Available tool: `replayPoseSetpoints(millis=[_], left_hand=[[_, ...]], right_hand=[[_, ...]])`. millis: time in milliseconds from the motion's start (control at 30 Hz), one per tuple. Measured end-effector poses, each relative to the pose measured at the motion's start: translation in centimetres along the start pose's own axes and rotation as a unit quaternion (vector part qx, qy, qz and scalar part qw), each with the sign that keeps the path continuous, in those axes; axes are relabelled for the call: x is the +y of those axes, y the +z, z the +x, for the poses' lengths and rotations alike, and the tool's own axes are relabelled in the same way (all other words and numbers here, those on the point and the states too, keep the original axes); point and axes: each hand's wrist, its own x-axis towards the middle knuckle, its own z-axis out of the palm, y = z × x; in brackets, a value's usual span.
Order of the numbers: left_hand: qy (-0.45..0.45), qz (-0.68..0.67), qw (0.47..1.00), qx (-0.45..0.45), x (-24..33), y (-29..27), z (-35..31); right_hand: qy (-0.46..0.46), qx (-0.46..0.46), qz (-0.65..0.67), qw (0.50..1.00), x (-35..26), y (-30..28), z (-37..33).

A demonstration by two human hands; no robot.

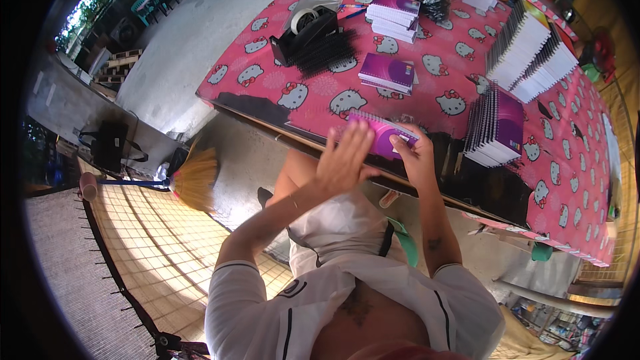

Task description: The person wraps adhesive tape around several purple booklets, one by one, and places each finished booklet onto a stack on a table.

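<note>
Hands on notebook, near table edge

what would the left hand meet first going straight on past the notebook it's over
Likely the low stack of purple-covered notebooks ahead of the left hand; depth is unclear, so it might pass above.

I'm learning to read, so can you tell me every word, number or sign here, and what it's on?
I don't copy out printed words, but here's where marks show:
Held notebook: small pale mark on the cover, too small to read.
Middle pile: little coloured block on the top cover, too small.
Near stack: small letters by the cover's corner, blurred.
Wearer's shirt: round dark mark, unreadable.
</note>
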Motion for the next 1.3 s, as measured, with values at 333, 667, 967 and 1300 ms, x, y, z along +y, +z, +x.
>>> replayPoseSetpoints(millis=[333,667,967,1300], left_hand=[[0.020,0.034,0.996,0.084,0.5,1.6,-0.4],[-0.060,0.027,0.994,0.092,-0.5,-1.4,3.8],[-0.026,-0.010,0.994,0.101,-1.2,-1.8,6.3],[0.035,-0.018,0.998,0.044,0.2,-0.4,4.1]], right_hand=[[-0.077,-0.035,-0.060,0.995,1.4,0.2,0.7],[-0.055,-0.073,-0.106,0.990,3.0,0.6,1.0],[-0.054,-0.083,-0.198,0.975,3.4,0.0,1.4],[-0.115,-0.067,-0.200,0.971,4.2,0.2,1.7]])
